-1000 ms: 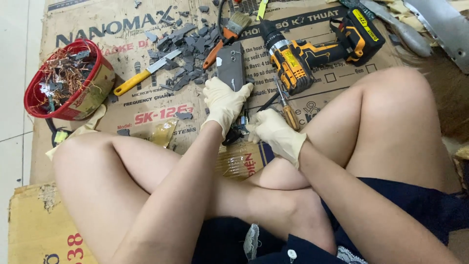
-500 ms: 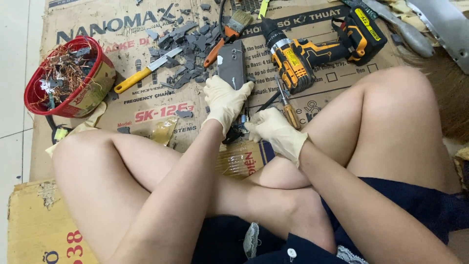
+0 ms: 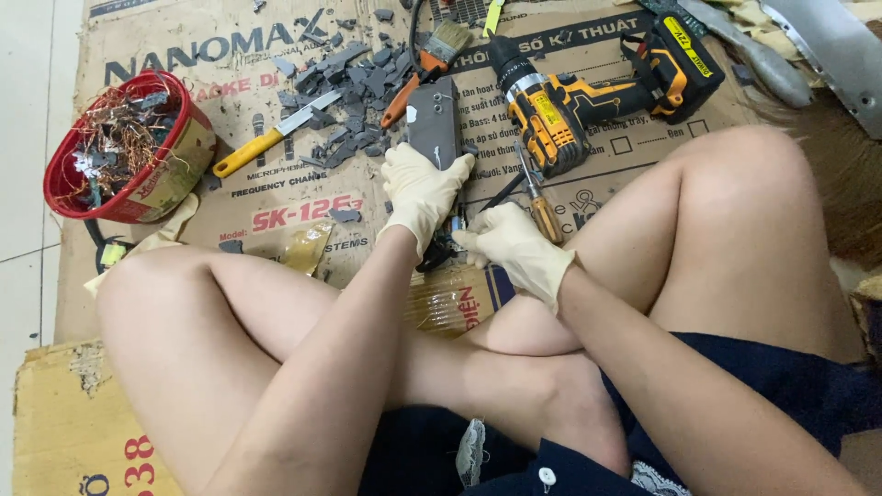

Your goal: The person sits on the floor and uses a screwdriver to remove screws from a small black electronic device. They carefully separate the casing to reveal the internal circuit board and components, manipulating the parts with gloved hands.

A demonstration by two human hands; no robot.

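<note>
Both the left hand (image 3: 418, 188) and the right hand (image 3: 517, 246) are covered by pale cream gloves. A dark grey flat casing (image 3: 434, 129) is seen at the left glove. The cordless drill (image 3: 574, 96) is coloured yellow and black, with a silver chuck. The knife (image 3: 266, 140) is fitted with a yellow handle, the screwdriver (image 3: 542, 207) with an amber one, the paintbrush (image 3: 424, 66) with an orange one. The bowl (image 3: 175, 152) is red, filled with copper-coloured wire. The cardboard (image 3: 276, 211) is brown, printed in red and dark letters. Dark grey fragments (image 3: 354, 78) are scattered. The shorts (image 3: 790, 386) are navy.
</note>
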